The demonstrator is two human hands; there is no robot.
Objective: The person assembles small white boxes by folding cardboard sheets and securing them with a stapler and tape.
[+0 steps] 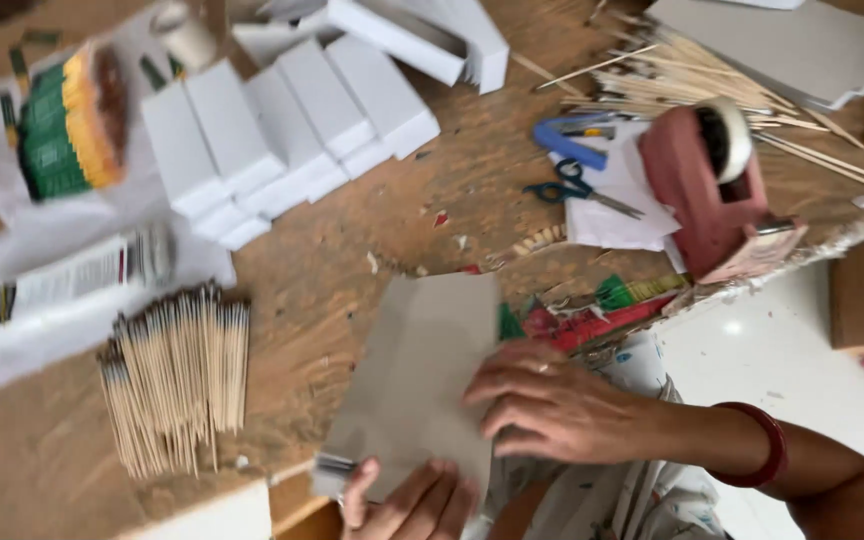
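A grey cardboard sheet point(422, 370) lies tilted at the near edge of the wooden table point(352, 240). My right hand point(552, 405), with a red bangle on the wrist, presses flat on the sheet's right side. My left hand point(417, 505) grips the sheet's lower edge from below, fingers curled over it; a small bundle of thin sticks point(332, 470) pokes out beside the thumb. A loose pile of thin dark-tipped sticks point(177, 375) rests to the left of the sheet.
Several white boxes point(282, 130) stand in rows at the back. A red tape dispenser point(707, 190), blue-handled scissors point(577, 190), white paper, and bare bamboo sticks point(652, 80) lie to the right. Green and yellow packets point(67, 125) sit at far left. Grey cardboard sheets point(782, 45) are stacked far right.
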